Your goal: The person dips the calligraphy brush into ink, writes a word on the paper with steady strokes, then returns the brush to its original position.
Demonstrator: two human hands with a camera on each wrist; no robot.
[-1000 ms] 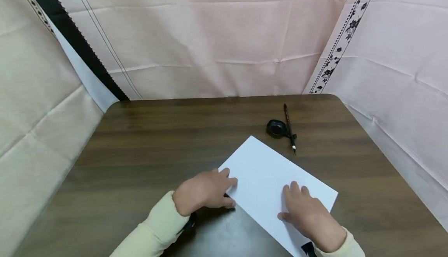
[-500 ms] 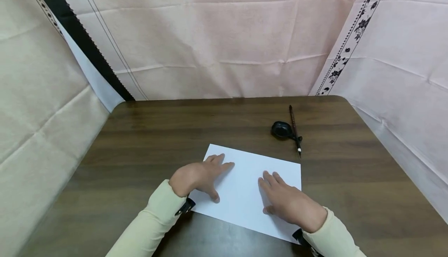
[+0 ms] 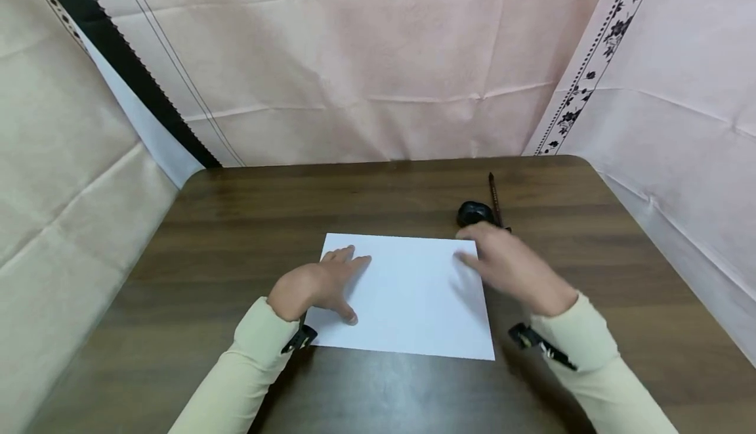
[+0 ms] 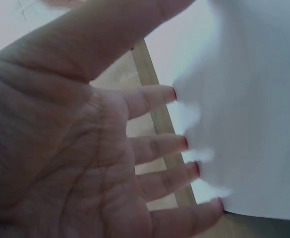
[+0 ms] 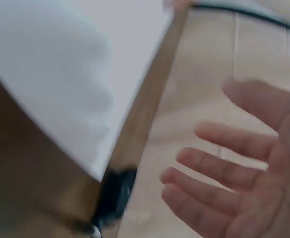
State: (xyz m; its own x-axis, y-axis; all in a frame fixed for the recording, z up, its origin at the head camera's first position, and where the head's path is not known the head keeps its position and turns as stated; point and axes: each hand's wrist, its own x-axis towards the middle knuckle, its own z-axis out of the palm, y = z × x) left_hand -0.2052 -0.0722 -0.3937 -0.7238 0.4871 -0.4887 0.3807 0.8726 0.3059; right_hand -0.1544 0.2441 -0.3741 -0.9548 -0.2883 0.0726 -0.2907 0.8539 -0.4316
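A blank white sheet of paper (image 3: 407, 296) lies nearly square on the table. On its left part my left hand (image 3: 321, 286) rests with fingers spread; in the left wrist view its fingertips (image 4: 184, 143) press on the paper. My right hand (image 3: 516, 266), blurred by motion, is over the sheet's far right corner. In the right wrist view its fingers (image 5: 214, 171) are apart, loosely bent and hold nothing. Just beyond it lies a black rounded object (image 3: 472, 213) beside a dark pencil (image 3: 494, 197), whose near end is hidden behind the hand.
The brown wooden table (image 3: 236, 243) has rounded far corners. Pale cloth (image 3: 354, 79) hangs behind its far edge and along both sides, with black floral trim at the right. Dark bands sit at both wrists.
The paper has turned anticlockwise and shifted left, now almost straight. My left hand went left with it. My right hand has lifted off the sheet and moved away toward the black object.
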